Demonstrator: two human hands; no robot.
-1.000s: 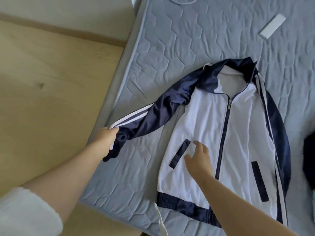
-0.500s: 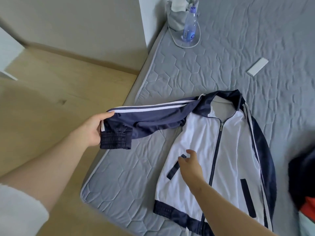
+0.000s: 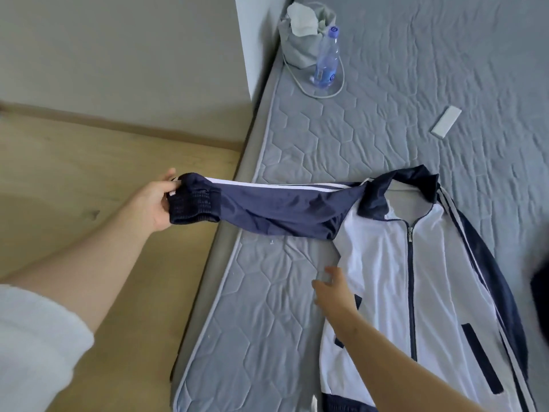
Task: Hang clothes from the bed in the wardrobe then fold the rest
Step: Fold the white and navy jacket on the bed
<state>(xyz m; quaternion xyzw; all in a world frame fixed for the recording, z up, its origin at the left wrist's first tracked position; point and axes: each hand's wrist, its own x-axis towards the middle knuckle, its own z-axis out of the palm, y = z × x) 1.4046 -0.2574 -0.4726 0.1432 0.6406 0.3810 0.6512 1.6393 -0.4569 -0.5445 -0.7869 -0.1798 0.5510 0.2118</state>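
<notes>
The white-and-navy zip-front track jacket [image 3: 386, 278] lies face up on the grey quilted mattress [image 3: 261, 337], near its left edge. The left hand [image 3: 154, 200] grips the ribbed navy cuff [image 3: 196, 205], holding the sleeve out past that edge. The right hand [image 3: 332, 292] is open, fingers straight, at the jacket's side edge.

The jacket is judged light, limp and slippery. Take hold at the cuffs, shoulders or hem.

A clear plastic water bottle [image 3: 326, 59], a grey fabric bag [image 3: 300, 40] and a flat white rectangular object [image 3: 445, 121] lie well apart, toward the far edge.

one jacket [image 3: 383, 278], one bottle [image 3: 326, 58], one bag [image 3: 297, 52], one white strip [image 3: 445, 121]
</notes>
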